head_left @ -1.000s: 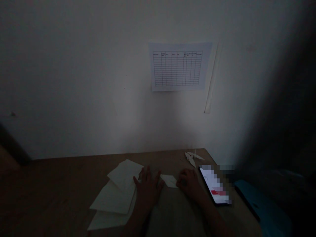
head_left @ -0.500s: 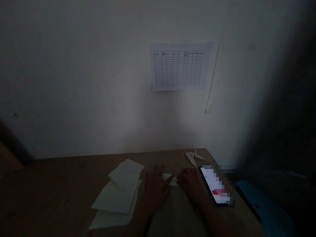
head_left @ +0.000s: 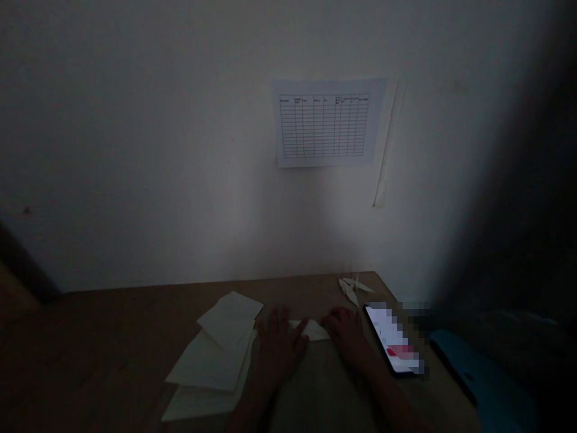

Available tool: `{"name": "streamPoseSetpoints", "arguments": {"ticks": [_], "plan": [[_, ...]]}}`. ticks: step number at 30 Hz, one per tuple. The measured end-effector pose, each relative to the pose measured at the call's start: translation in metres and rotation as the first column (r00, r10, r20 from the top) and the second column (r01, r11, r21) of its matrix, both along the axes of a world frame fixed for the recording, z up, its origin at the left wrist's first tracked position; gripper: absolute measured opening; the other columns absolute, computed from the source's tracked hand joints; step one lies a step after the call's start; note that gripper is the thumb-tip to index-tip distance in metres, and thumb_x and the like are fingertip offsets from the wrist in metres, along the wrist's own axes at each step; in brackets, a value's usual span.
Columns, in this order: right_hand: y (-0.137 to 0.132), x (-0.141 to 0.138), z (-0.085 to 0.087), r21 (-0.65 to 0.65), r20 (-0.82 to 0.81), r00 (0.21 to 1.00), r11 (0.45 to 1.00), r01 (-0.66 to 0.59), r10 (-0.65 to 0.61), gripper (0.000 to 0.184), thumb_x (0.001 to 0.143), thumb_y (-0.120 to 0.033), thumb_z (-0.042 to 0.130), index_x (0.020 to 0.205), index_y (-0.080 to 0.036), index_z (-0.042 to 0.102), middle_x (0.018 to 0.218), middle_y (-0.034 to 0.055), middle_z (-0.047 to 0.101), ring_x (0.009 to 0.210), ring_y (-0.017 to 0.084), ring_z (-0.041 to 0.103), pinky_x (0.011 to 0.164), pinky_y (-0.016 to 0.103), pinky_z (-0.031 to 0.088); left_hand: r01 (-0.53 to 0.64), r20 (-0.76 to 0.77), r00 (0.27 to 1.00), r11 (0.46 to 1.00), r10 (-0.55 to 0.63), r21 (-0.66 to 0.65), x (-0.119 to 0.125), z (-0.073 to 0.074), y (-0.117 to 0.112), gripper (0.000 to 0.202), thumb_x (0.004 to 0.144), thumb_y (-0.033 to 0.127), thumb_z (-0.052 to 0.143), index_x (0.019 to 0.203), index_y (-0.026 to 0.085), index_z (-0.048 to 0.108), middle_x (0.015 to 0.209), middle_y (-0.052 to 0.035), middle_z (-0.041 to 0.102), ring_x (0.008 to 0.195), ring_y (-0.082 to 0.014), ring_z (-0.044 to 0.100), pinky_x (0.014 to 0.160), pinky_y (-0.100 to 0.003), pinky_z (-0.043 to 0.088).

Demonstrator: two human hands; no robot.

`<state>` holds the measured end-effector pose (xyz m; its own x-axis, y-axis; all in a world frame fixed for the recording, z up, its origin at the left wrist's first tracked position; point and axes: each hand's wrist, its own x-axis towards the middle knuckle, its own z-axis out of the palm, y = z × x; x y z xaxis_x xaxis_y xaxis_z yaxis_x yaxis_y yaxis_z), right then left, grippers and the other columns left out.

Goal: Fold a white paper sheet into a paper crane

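The room is dim. A small folded white paper point(head_left: 315, 329) lies on the wooden table point(head_left: 112, 337) between my two hands. My left hand point(head_left: 280, 347) lies flat with fingers spread, its fingertips pressing the paper's left end. My right hand point(head_left: 346, 334) is curled over the paper's right end, pressing it down. A loose stack of white sheets point(head_left: 216, 355) sits just left of my left hand.
A lit phone point(head_left: 393, 340) lies right of my right hand. A folded paper figure point(head_left: 354, 287) rests near the table's far right corner. A blue object point(head_left: 482, 379) sits lower right. On the wall hangs a printed table sheet point(head_left: 327, 123).
My left hand shifted right from the sheet stack onto the small paper, then drew back slightly. My right hand stayed on the paper's right end.
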<state>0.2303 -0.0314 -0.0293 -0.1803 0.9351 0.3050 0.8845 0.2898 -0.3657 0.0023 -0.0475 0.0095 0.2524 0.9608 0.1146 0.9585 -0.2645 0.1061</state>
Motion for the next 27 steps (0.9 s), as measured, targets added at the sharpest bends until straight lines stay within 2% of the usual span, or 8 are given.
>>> {"name": "streamPoseSetpoints", "arguments": {"ticks": [8,14,18,21,24,27], "plan": [[-0.003,0.002,0.001,-0.056,-0.039,0.999,0.998,-0.012,0.009,0.056,0.087,-0.004,0.047,0.127,-0.037,0.069,0.14,0.0066,0.06,0.139,0.03,0.047,0.123,0.063,0.016,-0.106,-0.055,0.993,0.993,0.109,0.05,-0.003,0.002,-0.002,0.053,0.101,0.049,0.056,0.153,0.05,0.047,0.171,-0.011,0.033,0.157,-0.0495,0.021,0.115,-0.083,0.013],[0.0,0.005,-0.004,-0.011,-0.103,0.994,1.0,-0.024,0.023,0.063,0.074,0.0,0.049,0.123,-0.033,0.071,0.134,0.0066,0.063,0.132,0.028,0.051,0.119,0.055,0.028,-0.207,-0.069,0.975,0.976,0.212,0.068,-0.008,-0.002,0.002,0.052,0.102,0.05,0.053,0.153,0.046,0.048,0.171,-0.014,0.032,0.157,-0.0481,0.021,0.113,-0.085,0.013],[0.003,0.006,-0.01,0.066,-0.174,0.984,0.997,-0.026,0.037,0.066,0.066,0.002,0.05,0.119,-0.031,0.072,0.131,0.0068,0.064,0.128,0.028,0.053,0.113,0.051,0.037,-0.196,-0.077,0.976,0.978,0.202,0.078,-0.009,-0.005,0.002,0.055,0.102,0.049,0.053,0.156,0.043,0.045,0.172,-0.0149,0.029,0.157,-0.0469,0.022,0.114,-0.085,0.011],[0.005,0.005,-0.01,0.145,-0.226,0.97,0.988,-0.055,0.087,0.063,0.067,0.002,0.049,0.116,-0.029,0.074,0.126,0.0074,0.067,0.124,0.027,0.055,0.108,0.048,0.043,-0.184,-0.083,0.978,0.979,0.191,0.082,-0.008,-0.006,0.002,0.057,0.102,0.051,0.051,0.158,0.039,0.044,0.172,-0.0158,0.027,0.157,-0.0465,0.023,0.115,-0.085,0.01],[0.002,0.003,-0.002,0.195,-0.246,0.957,0.975,-0.106,0.153,0.058,0.071,0.002,0.047,0.112,-0.028,0.076,0.123,0.0071,0.069,0.122,0.025,0.057,0.107,0.047,0.044,-0.181,-0.096,0.978,0.98,0.188,0.078,-0.007,-0.004,0.002,0.06,0.101,0.054,0.049,0.158,0.036,0.045,0.173,-0.0164,0.025,0.158,-0.0457,0.023,0.116,-0.084,0.009],[-0.005,0.0,0.01,0.172,-0.189,0.952,0.962,-0.21,0.242,0.06,0.071,0.001,0.05,0.116,-0.029,0.075,0.129,0.0054,0.069,0.13,0.025,0.053,0.114,0.049,0.038,-0.18,-0.12,0.975,0.982,0.187,0.066,-0.006,-0.003,0.002,0.063,0.101,0.055,0.048,0.158,0.029,0.046,0.172,-0.0187,0.027,0.158,-0.0446,0.023,0.117,-0.083,0.011]]}}
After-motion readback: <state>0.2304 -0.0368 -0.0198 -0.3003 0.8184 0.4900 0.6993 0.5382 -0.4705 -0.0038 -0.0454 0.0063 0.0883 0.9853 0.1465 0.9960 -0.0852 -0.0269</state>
